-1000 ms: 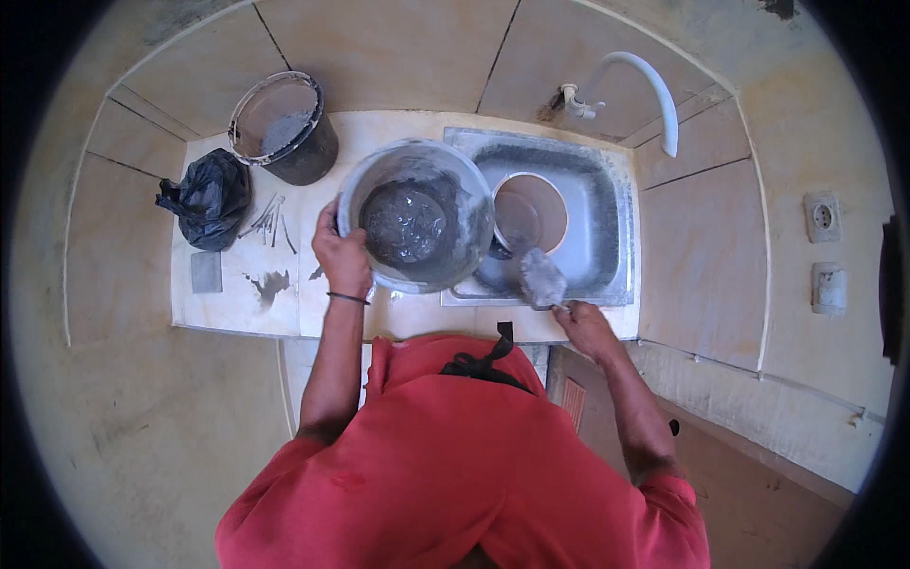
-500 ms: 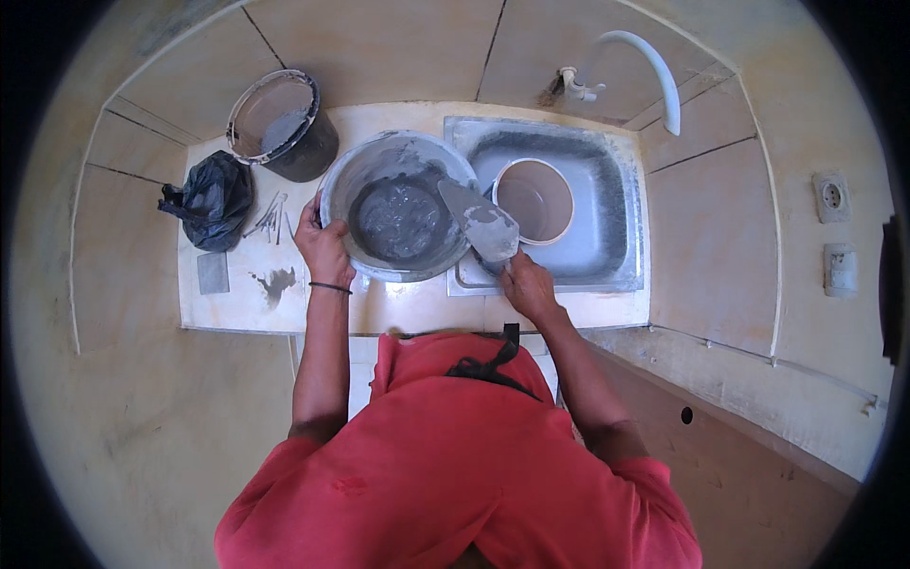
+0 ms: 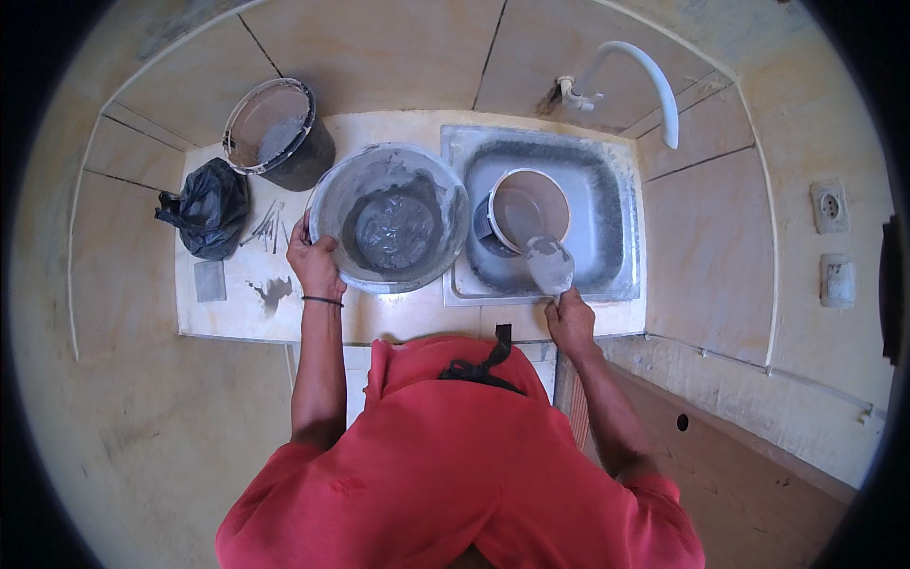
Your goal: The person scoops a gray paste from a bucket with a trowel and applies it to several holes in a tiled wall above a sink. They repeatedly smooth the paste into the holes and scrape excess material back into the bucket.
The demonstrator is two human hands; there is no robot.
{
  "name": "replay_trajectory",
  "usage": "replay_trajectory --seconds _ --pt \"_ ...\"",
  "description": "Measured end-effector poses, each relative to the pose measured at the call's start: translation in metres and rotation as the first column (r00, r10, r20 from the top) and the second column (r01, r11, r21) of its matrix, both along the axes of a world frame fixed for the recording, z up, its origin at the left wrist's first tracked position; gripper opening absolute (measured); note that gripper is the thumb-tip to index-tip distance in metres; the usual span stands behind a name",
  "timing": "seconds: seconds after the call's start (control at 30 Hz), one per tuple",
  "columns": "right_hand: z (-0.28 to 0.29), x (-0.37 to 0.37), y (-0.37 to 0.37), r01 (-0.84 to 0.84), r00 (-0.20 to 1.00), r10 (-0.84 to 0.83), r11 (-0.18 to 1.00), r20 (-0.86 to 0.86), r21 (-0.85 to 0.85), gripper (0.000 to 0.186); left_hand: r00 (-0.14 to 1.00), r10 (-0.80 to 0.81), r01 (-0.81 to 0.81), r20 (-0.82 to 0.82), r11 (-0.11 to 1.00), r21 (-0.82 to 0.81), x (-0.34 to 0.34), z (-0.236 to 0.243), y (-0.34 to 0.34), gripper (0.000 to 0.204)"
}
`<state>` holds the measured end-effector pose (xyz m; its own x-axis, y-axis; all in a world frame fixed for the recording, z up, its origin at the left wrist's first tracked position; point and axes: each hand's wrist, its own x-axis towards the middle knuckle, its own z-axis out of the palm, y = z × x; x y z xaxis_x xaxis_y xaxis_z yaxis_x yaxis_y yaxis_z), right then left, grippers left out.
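Note:
My left hand [image 3: 316,266] grips the near left rim of a round grey basin [image 3: 445,248], thumb over the edge. Wet grey mortar [image 3: 393,228] fills the basin's bottom and smears its walls. My right hand [image 3: 572,322] is closed round the handle of a trowel [image 3: 550,268], its blade coated in grey. The blade lies across the near rim of a small bucket [image 3: 559,194] standing in the sink, its tip inside the bucket over brownish-grey contents. The fingers of my right hand partly hide the trowel's handle.
A steel sink [image 3: 611,204] with a white tap [image 3: 654,71] is on the right. On the counter's left are a dark bucket [image 3: 301,163], a black plastic bag [image 3: 213,204], thin sticks [image 3: 267,226], a grey square piece [image 3: 210,282] and a mortar smear [image 3: 273,292]. Tiled walls surround the counter.
My right hand has carried the trowel rightward from the basin's rim to the bucket in the sink. My left hand still holds the basin, which has shifted slightly left.

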<state>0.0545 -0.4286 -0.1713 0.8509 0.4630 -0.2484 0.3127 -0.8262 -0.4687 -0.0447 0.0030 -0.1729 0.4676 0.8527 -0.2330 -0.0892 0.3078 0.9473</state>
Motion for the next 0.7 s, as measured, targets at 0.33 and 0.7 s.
replay_trajectory --seconds 0.33,0.7 --pt "0.053 0.037 0.099 -0.19 0.776 0.2 0.978 -0.598 0.081 0.034 0.998 -0.03 0.027 0.048 0.997 0.078 -0.004 0.016 -0.026 0.066" --pt "0.014 0.066 -0.013 -0.003 0.915 -0.054 0.99 -0.401 -0.14 0.031 1.0 0.03 -0.03 0.003 0.997 0.065 -0.003 0.01 -0.02 0.068"
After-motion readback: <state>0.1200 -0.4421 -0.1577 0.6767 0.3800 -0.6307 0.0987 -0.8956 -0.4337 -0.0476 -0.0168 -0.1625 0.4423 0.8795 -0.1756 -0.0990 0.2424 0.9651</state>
